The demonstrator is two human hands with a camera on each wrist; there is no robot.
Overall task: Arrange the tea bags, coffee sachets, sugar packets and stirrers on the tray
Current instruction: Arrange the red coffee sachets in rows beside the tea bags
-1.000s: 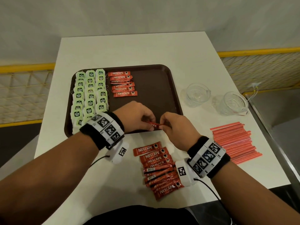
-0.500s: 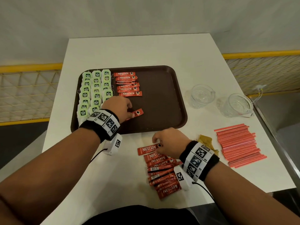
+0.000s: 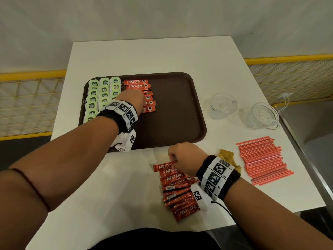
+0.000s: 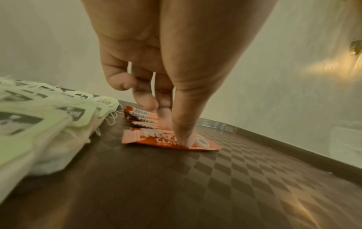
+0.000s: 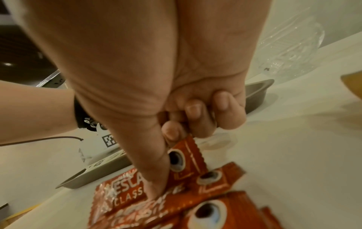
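We press our left hand (image 3: 134, 97) fingertips (image 4: 183, 139) straight down on a glossy red coffee sachet (image 4: 168, 140) lying flat at the near end of the sachet column (image 3: 142, 91) on the brown checker-textured tray (image 3: 173, 112), beside papery green tea bags (image 3: 103, 95). Our right hand (image 3: 183, 157) pinches the top crinkly sachet (image 5: 188, 158) of the fanned pile (image 3: 177, 188) on the white table (image 3: 144, 56). Thin red stirrers (image 3: 263, 160) lie near two ribbed glass cups (image 3: 241, 110)
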